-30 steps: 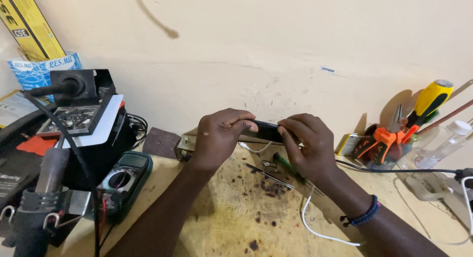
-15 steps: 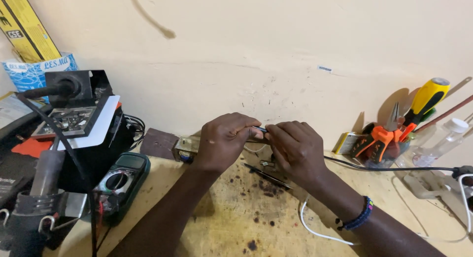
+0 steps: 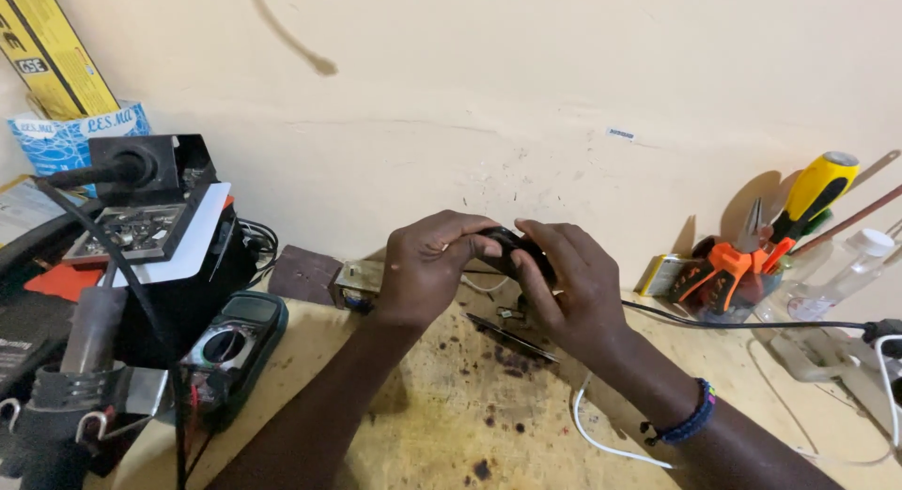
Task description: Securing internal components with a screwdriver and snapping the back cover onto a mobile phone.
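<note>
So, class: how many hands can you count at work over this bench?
2. The left hand and the right hand meet at the bench's middle, both gripping a small black device. No other person's hands show.

Cream plastered wall (image 3: 564,67) with scuffs, stained yellow workbench (image 3: 442,434), soft indoor light.

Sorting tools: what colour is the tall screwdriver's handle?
Yellow and black screwdriver, head view.
</note>
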